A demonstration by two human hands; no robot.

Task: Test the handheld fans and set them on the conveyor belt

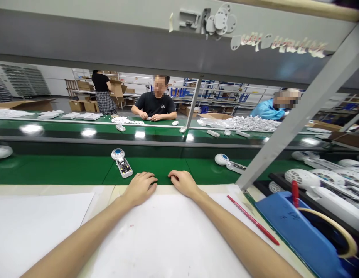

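My left hand (141,188) rests at the front edge of the green conveyor belt (66,170), palm down, fingers a little apart and holding nothing. Just beyond it on the belt lies a white handheld device (124,166) with a round head and its inner circuit board exposed. To the right, my right hand (183,182) lies on the same edge, fingers loosely bent and nothing seen in them. A second open device (230,164) is on the belt farther right, partly behind a grey post. Both forearms cross the white paper (167,235) on the bench.
A red pen (253,220) lies right of my right arm. Beside it stand a blue bin (300,231) with a roll of tape and stacked white devices (326,181). The slanted grey post (300,100) rises there. Across the belt, a co-worker (156,102) handles small parts.
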